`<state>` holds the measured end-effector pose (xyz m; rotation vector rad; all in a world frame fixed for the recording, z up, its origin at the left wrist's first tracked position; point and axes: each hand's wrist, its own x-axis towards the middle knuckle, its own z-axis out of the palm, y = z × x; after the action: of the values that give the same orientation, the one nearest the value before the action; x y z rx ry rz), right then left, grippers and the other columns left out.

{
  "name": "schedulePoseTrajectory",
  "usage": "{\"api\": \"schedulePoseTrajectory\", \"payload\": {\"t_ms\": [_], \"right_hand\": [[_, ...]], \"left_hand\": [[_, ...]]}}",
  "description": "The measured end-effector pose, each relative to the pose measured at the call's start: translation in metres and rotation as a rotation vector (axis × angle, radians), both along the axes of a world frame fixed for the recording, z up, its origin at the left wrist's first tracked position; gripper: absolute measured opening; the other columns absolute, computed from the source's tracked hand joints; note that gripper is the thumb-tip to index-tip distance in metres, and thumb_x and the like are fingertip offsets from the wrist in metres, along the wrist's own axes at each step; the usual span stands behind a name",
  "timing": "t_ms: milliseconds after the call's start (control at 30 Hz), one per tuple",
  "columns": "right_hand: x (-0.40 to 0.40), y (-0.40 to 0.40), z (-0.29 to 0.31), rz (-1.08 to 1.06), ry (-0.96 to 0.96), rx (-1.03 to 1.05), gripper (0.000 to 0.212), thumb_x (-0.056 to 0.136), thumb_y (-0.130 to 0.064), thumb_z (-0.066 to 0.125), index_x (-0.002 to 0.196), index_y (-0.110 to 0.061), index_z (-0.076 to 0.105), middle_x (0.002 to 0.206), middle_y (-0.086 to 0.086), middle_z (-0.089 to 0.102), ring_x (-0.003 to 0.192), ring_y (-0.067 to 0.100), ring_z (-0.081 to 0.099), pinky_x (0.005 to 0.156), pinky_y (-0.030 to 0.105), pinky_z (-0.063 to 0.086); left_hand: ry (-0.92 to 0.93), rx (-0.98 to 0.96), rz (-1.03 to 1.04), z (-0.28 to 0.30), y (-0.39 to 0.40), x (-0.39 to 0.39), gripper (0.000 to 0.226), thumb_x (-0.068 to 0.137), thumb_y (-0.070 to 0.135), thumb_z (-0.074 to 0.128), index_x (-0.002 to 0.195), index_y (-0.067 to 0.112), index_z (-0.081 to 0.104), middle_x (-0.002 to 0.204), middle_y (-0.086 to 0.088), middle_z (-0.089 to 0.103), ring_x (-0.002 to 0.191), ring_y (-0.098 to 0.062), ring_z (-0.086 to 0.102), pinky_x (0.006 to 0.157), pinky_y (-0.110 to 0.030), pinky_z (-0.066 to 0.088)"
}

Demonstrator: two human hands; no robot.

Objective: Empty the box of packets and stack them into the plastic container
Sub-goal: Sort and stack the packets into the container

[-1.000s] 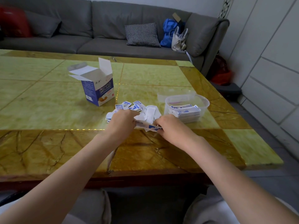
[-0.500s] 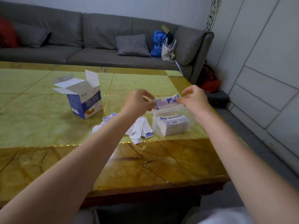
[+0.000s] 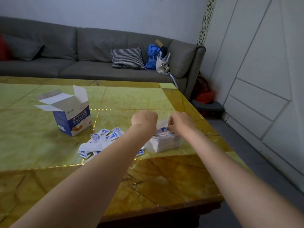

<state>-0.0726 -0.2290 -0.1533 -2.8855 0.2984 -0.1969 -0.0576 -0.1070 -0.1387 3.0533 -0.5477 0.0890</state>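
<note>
Both hands reach out over the far right part of the yellow-green marble table (image 3: 41,145). The left hand (image 3: 144,120) is curled with its back to the camera, just left of the plastic container (image 3: 148,146); its fingers are hidden, so whether it grips anything cannot be told. The right hand (image 3: 180,122) hovers right over the container, its fingertips pressed together on the end of a white-and-blue packet (image 3: 162,130) that lies at the top of the stack of packets (image 3: 166,142) inside. The container is clear and hard to make out; the stack fills it and rises near the table's right edge.

To the left of the container, partly under the left forearm, a loose pile of packets (image 3: 98,143) lies scattered flat on the table, some face up with blue print, some showing white backs. Farther left and a little farther away stands the blue-and-white cardboard box (image 3: 74,120), upright, its top flaps open.

Beyond the table runs a grey sofa (image 3: 65,51) with a houndstooth cushion (image 3: 127,58), a blue bag (image 3: 152,57) and a pale handbag (image 3: 162,63) at its right end.
</note>
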Motion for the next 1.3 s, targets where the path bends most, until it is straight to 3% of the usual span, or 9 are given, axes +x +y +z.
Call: {"api": "schedulePoseTrajectory", "payload": {"t_ms": [100, 200, 300, 533, 800, 900, 1067, 1200, 1300], "right_hand": [[-0.001, -0.001, -0.002, 0.007, 0.0, -0.006, 0.007, 0.086, -0.01, 0.06, 0.092, -0.012, 0.063, 0.097, 0.007, 0.066, 0.091, 0.025, 0.06, 0.072, 0.035, 0.052], [-0.003, -0.001, 0.001, 0.02, 0.012, -0.005, 0.008, 0.088, -0.01, 0.058, 0.093, -0.011, 0.064, 0.096, 0.006, 0.066, 0.09, 0.023, 0.06, 0.064, 0.029, 0.043], [-0.004, -0.001, 0.003, 0.033, 0.015, -0.013, 0.007, 0.087, -0.008, 0.058, 0.091, -0.009, 0.065, 0.093, 0.007, 0.067, 0.087, 0.023, 0.062, 0.063, 0.029, 0.042], [-0.001, 0.001, 0.0, 0.055, 0.034, -0.19, 0.012, 0.088, -0.003, 0.055, 0.097, -0.011, 0.059, 0.095, 0.006, 0.063, 0.083, 0.022, 0.058, 0.062, 0.029, 0.045], [0.0, -0.006, 0.012, 0.035, 0.039, -0.089, 0.011, 0.09, -0.007, 0.054, 0.093, -0.006, 0.065, 0.096, 0.008, 0.065, 0.083, 0.025, 0.061, 0.062, 0.028, 0.043], [0.0, -0.011, 0.025, 0.031, 0.075, -0.075, 0.014, 0.088, -0.008, 0.055, 0.093, -0.004, 0.067, 0.098, 0.011, 0.066, 0.086, 0.026, 0.063, 0.064, 0.029, 0.048], [-0.003, -0.002, 0.029, 0.082, 0.324, -0.143, 0.028, 0.085, -0.01, 0.061, 0.113, -0.004, 0.06, 0.115, 0.011, 0.059, 0.101, 0.026, 0.061, 0.084, 0.032, 0.053], [-0.001, 0.004, 0.025, 0.096, 0.376, -0.179, 0.034, 0.086, -0.01, 0.06, 0.119, -0.006, 0.055, 0.117, 0.011, 0.057, 0.094, 0.025, 0.058, 0.08, 0.031, 0.051], [-0.001, 0.005, 0.026, 0.096, 0.352, -0.173, 0.025, 0.086, -0.007, 0.058, 0.111, -0.006, 0.06, 0.112, 0.011, 0.059, 0.095, 0.025, 0.06, 0.075, 0.029, 0.05]], "left_hand": [[-0.047, 0.032, -0.041, 0.0, -0.003, -0.006, 0.023, 0.088, 0.03, 0.059, 0.104, 0.013, 0.06, 0.097, -0.003, 0.064, 0.077, -0.022, 0.054, 0.055, -0.027, 0.037], [0.105, -0.04, -0.033, -0.004, -0.008, -0.008, 0.033, 0.086, 0.043, 0.058, 0.095, 0.012, 0.056, 0.082, -0.001, 0.053, 0.082, -0.023, 0.055, 0.066, -0.028, 0.037], [0.215, -0.098, -0.016, -0.005, -0.008, 0.0, 0.023, 0.083, 0.033, 0.062, 0.083, 0.011, 0.055, 0.08, 0.0, 0.056, 0.082, -0.022, 0.056, 0.072, -0.029, 0.041], [0.36, -0.031, -0.21, -0.002, -0.011, 0.007, 0.029, 0.086, 0.024, 0.057, 0.108, 0.009, 0.068, 0.11, -0.005, 0.068, 0.1, -0.023, 0.063, 0.094, -0.035, 0.05], [0.261, -0.066, -0.206, 0.011, -0.012, 0.006, 0.023, 0.086, 0.016, 0.058, 0.105, 0.007, 0.067, 0.107, -0.007, 0.069, 0.097, -0.022, 0.063, 0.082, -0.029, 0.049], [0.171, -0.064, -0.125, 0.017, -0.005, 0.008, 0.014, 0.087, 0.009, 0.051, 0.075, 0.01, 0.058, 0.088, -0.003, 0.073, 0.091, -0.019, 0.066, 0.075, -0.031, 0.052], [0.143, 0.097, -0.056, 0.015, -0.004, -0.001, 0.024, 0.092, 0.008, 0.039, 0.069, 0.01, 0.046, 0.076, 0.001, 0.061, 0.09, -0.022, 0.056, 0.094, -0.037, 0.035], [0.129, 0.203, -0.069, 0.008, -0.003, -0.004, 0.015, 0.096, 0.014, 0.034, 0.087, 0.012, 0.046, 0.102, -0.007, 0.059, 0.109, -0.024, 0.053, 0.111, -0.045, 0.014], [0.159, 0.166, -0.052, 0.003, 0.0, -0.002, 0.022, 0.094, 0.01, 0.033, 0.076, 0.009, 0.046, 0.082, -0.003, 0.053, 0.107, -0.026, 0.053, 0.109, -0.045, 0.017]]}}
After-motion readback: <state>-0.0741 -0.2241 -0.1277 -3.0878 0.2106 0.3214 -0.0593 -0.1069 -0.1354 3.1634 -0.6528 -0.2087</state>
